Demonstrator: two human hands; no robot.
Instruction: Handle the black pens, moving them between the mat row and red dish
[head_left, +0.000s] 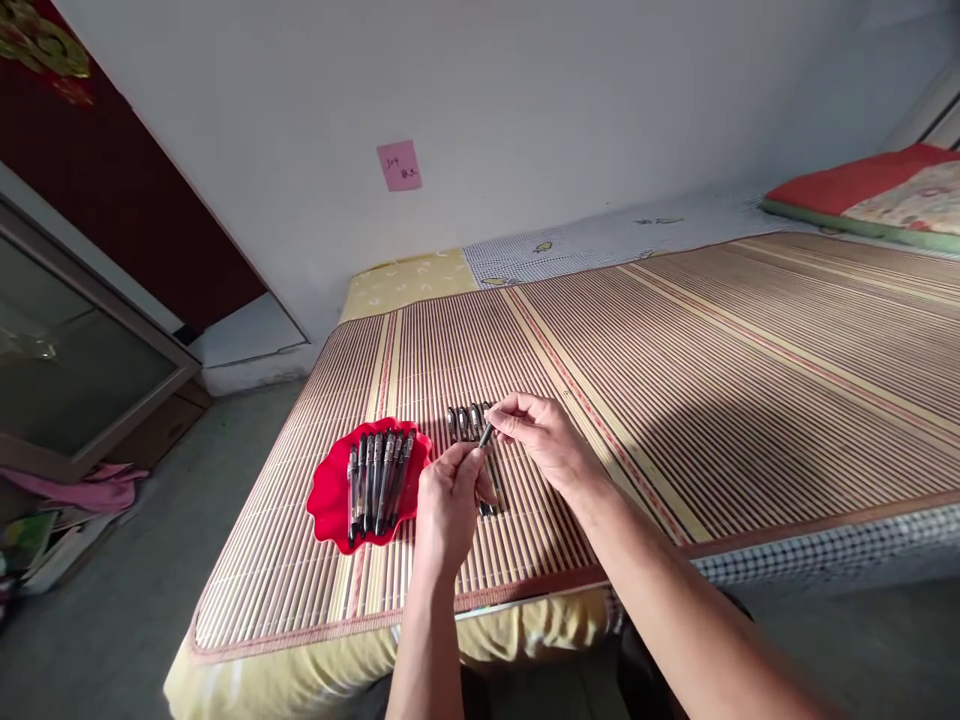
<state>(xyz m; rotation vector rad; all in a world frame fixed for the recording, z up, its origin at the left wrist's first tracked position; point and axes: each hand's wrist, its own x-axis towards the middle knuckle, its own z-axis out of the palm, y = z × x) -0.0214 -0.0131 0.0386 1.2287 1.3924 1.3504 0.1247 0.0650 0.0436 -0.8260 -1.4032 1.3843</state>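
Between my two hands is a dark pen [487, 435], held slanted above the mat. My left hand [450, 495] is closed around its lower part, while the fingertips of my right hand [541, 436] pinch the upper end. Most of the pen is hidden by my fingers. Just behind my left hand, several black pens [462, 422] lie side by side on the mat, partly covered by my hands. To the left, a red wavy-edged plate [327, 500] holds several more black pens with clear barrels [375, 480].
A striped bamboo mat [450, 340] covers the bed, with yellow cloth [277, 680] hanging at the front edge. On the white wall is a pink note [400, 166]. A folded red and floral quilt [870, 195] lies far right. At left stands a glass-panelled cabinet door [75, 340].
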